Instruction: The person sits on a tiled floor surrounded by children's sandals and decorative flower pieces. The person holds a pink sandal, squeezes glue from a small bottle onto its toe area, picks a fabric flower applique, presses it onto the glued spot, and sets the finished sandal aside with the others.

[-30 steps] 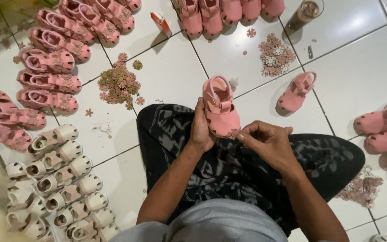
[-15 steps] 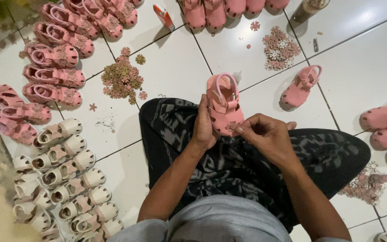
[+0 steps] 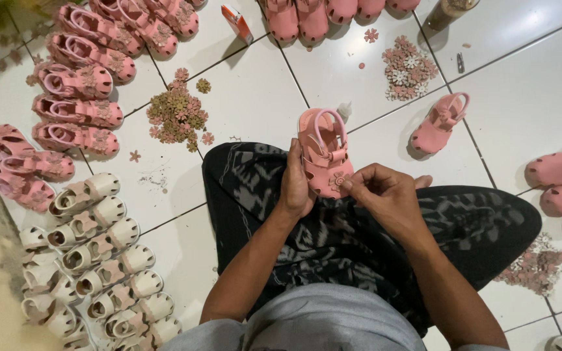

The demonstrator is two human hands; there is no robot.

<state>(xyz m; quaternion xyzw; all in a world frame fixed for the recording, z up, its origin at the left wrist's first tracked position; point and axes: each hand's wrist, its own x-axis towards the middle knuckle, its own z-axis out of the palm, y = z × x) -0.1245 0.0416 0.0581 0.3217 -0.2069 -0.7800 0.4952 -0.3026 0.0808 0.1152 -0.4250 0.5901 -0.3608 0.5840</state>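
Since before, sandal [image 3: 323,151] raised slightly; our left hand [image 3: 296,185] clamps its side, right fingers [image 3: 352,186] pinch flower [image 3: 340,180]; light, flexible, we judge.

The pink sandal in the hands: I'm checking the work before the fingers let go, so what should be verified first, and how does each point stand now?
1. Left hand grips the pink sandal by its side: ok.
2. Right hand fingertips pinch at the flower piece on the toe: ok.
3. Flower fully stuck down: cannot tell, fingers cover its edge.
4. Sandal rests over the lap, clear of the floor tiles: ok.
5. Spare flowers in reach, brown pile to the left: ok.
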